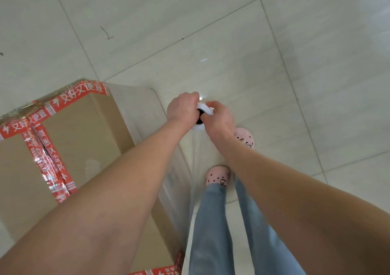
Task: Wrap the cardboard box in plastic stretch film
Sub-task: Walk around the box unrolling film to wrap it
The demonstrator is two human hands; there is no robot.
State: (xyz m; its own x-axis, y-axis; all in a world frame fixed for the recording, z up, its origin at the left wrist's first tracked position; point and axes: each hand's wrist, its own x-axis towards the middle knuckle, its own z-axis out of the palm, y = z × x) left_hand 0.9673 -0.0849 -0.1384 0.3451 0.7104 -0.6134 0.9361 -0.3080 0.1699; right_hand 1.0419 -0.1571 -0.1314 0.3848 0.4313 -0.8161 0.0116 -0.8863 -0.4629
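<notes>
Plastic stretch film looks thin, clingy, tear-prone — so my left hand and right hand both grip the roll at its stiff top end.

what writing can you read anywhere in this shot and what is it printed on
"又好又便宜": white characters on the red packing tape along the far top edge of the brown cardboard box; it repeats on the left stretch.
Shiny tape strip down the box's top seam: glare and blur, unreadable.
Tape piece at the picture's bottom edge: cut off, unreadable.
Pink slippers: drawn faces, no words.
</notes>
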